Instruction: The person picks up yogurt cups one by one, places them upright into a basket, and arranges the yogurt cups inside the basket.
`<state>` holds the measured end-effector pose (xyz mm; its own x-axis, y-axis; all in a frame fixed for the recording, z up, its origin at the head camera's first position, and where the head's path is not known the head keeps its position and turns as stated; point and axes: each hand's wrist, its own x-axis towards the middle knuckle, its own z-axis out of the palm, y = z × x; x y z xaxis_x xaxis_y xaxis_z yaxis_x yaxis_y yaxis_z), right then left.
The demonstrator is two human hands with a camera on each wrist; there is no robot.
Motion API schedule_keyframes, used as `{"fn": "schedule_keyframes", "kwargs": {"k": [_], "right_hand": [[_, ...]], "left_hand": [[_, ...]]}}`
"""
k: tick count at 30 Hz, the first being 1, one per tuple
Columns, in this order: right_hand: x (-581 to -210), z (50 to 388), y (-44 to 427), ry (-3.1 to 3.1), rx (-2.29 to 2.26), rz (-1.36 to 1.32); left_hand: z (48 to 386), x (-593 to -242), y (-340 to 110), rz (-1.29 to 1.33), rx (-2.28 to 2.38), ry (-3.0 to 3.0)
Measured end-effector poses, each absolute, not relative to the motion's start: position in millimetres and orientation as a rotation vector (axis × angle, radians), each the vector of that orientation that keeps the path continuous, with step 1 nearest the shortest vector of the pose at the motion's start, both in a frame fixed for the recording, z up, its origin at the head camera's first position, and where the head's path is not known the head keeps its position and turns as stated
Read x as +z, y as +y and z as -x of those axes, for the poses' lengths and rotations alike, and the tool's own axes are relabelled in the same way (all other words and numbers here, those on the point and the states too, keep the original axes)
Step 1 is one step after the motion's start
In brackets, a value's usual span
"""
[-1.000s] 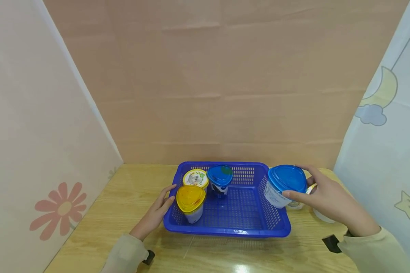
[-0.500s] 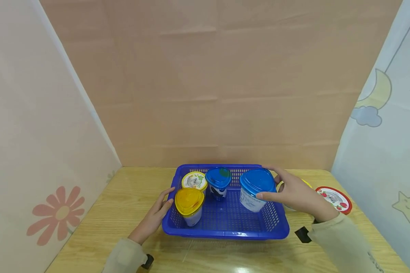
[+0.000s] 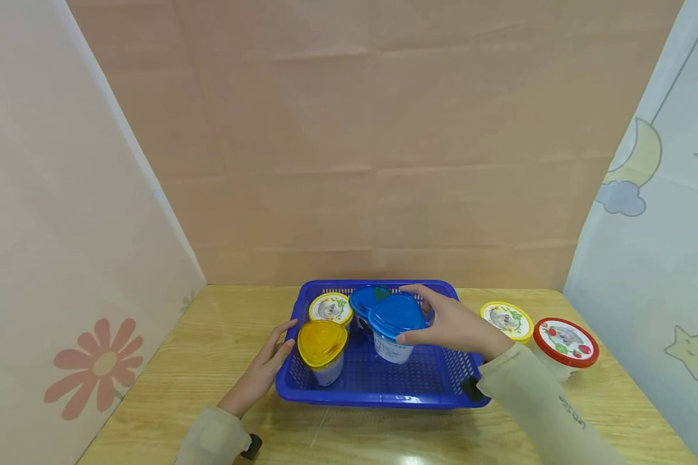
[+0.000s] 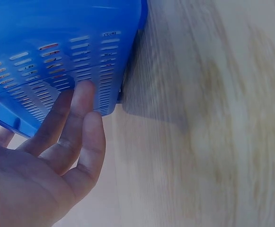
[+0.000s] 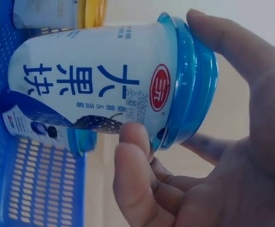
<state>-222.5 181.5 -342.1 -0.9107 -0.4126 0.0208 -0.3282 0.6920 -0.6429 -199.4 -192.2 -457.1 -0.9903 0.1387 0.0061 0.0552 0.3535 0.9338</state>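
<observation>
A yogurt cup [image 3: 393,352] with a blue lid is gripped by my right hand [image 3: 462,326], thumb and fingers round the lid's edge. It hangs inside the blue plastic basket [image 3: 378,399], tilted. In the right wrist view, the held cup [image 5: 94,80] shows a blackberry picture and dark blue lettering. Partly hidden behind it stands another blue-lidded cup [image 3: 363,297]. At the basket's left side are a cup with a clear yellow lid [image 3: 322,342] and a cup with a white, yellow-rimmed lid [image 3: 330,306]. My left hand [image 3: 258,371] touches the basket's left side, fingertips against its slotted outer wall [image 4: 57,42].
To the right of the basket, on the wooden table [image 3: 192,361], stand a cup with a yellow-rimmed lid [image 3: 507,320] and one with a red-rimmed lid [image 3: 565,341]. A tan backdrop [image 3: 337,161] closes off the far side, with patterned white sheets left and right.
My right hand has carried the blue-lidded yogurt cup leftward from the basket's right rim to its middle. The two cups on the right came into fuller view. My left hand stays at the basket.
</observation>
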Motion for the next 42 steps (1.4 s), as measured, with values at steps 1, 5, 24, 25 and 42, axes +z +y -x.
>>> {"fn": "schedule_keyframes", "kwargs": {"k": [1, 5, 24, 25, 42], "right_hand": [[-344, 224, 179, 2.765, -1.013, 0.616], [-351, 228, 169, 2.718, -1.010, 0.628], [-366, 234, 151, 2.545, -1.031, 0.582], [-366, 235, 151, 2.543, -1.025, 0.580], [-370, 235, 155, 2.470, -0.906, 0.665]], "left_hand": [[199, -457, -192, -0.181, 1.737, 2.523], [199, -458, -192, -0.188, 1.751, 2.517], [198, -459, -192, -0.312, 1.796, 2.441], [198, -459, -192, -0.314, 1.798, 2.439], [200, -462, -192, -0.320, 1.814, 2.434]]}}
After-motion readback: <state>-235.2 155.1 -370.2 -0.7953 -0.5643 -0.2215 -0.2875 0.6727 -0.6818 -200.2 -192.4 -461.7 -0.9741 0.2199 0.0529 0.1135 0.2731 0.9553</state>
